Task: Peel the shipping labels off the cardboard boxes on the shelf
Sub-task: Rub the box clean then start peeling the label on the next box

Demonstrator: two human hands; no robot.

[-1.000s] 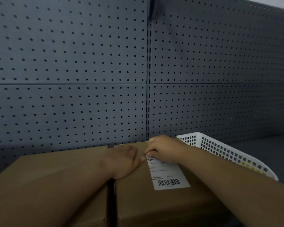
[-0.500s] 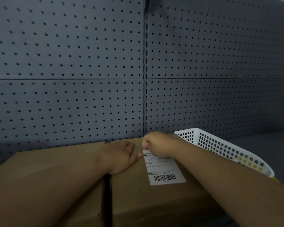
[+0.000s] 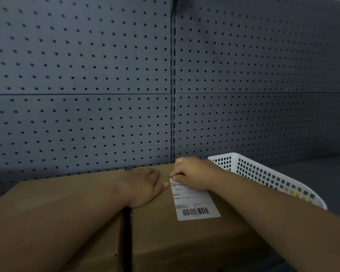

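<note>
Two brown cardboard boxes stand side by side at the bottom of the head view, the left box (image 3: 53, 195) and the right box (image 3: 165, 232). A white shipping label (image 3: 194, 203) with a barcode lies flat on top of the right box. My left hand (image 3: 141, 185) rests flat on the right box's top, just left of the label. My right hand (image 3: 192, 173) is curled over the label's far edge, its fingertips picking at the far left corner. The label's far edge is hidden under those fingers.
A white perforated plastic basket (image 3: 263, 173) sits right of the boxes, behind my right forearm. A dark grey pegboard wall (image 3: 106, 85) rises close behind the boxes. The grey shelf surface (image 3: 322, 173) stretches to the right.
My right hand has stayed at the label's far edge, its fingers shifting slightly at the corner. The left hand keeps its place on the box. The label still lies flat.
</note>
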